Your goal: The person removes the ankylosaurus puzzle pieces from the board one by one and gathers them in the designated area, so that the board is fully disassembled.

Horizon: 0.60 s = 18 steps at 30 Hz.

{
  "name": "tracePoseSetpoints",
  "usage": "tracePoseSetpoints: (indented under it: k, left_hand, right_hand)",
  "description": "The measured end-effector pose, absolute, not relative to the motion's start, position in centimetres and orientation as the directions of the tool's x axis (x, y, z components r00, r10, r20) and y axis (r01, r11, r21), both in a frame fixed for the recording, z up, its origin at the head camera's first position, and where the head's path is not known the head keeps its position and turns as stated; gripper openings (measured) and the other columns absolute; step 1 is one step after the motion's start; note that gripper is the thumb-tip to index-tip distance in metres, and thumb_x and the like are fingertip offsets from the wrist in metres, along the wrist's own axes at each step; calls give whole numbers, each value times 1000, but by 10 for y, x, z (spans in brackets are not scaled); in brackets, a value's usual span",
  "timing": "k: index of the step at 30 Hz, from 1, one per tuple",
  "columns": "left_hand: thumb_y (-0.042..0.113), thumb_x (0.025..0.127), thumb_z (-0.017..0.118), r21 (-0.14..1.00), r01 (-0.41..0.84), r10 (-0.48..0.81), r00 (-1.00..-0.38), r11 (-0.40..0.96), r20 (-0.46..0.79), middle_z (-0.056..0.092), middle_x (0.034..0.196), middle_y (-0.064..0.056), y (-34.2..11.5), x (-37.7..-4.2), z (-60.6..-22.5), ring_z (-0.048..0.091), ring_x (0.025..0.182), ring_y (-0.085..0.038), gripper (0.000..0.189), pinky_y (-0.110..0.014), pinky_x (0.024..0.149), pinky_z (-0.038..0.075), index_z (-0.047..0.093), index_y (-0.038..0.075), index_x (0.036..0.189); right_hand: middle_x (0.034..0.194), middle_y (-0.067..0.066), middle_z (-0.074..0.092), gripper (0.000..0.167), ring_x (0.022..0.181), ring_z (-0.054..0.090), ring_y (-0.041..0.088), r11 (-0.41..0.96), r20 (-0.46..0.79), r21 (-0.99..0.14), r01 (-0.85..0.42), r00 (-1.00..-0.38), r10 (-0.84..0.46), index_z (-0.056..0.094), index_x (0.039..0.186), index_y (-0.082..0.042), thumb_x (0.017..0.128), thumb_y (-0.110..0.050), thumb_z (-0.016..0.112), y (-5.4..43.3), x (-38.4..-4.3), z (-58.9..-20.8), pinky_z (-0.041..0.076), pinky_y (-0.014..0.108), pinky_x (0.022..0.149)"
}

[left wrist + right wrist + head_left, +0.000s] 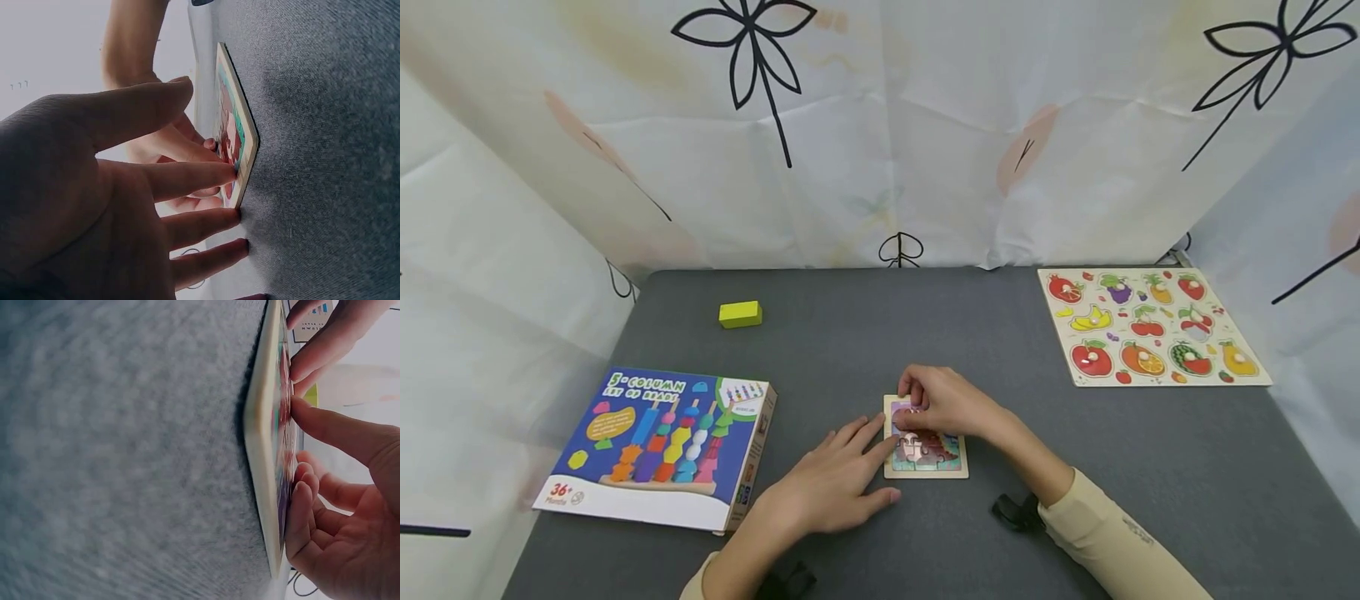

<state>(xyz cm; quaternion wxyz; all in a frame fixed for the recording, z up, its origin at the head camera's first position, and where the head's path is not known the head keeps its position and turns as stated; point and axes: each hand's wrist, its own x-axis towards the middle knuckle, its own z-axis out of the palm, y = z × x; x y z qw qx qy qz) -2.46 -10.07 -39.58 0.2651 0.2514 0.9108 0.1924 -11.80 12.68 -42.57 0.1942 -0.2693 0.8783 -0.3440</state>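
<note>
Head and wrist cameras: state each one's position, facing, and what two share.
Head: on the head, facing forward and down at the jigsaw puzzle; left hand, right hand and sleeves show.
Left wrist: on that wrist, facing the puzzle; left hand near, right hand beyond.
Right wrist: likewise; right hand near, left hand beyond.
Wrist views share the puzzle and hands.

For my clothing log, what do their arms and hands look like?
Both sleeves are beige; the right one bears a small dark marking. The left hand and right hand are bare, with no rings showing. A black device shows near each.
</note>
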Motion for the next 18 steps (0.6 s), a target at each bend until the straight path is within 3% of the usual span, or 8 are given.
tracePoseSetpoints:
  k: [18]
  left_hand:
    - [48,106,67,468,361,550,-749,806,-369,26,182,-10,-96,-21,-396,28,167,-36,71,-71,128,32,45,19,167]
  right_hand:
    - [82,1,68,24,65,55,3,644,-126,-669,-371,-797,-591,72,99,-6,96,-27,84,126,-114,-424,48,20,61]
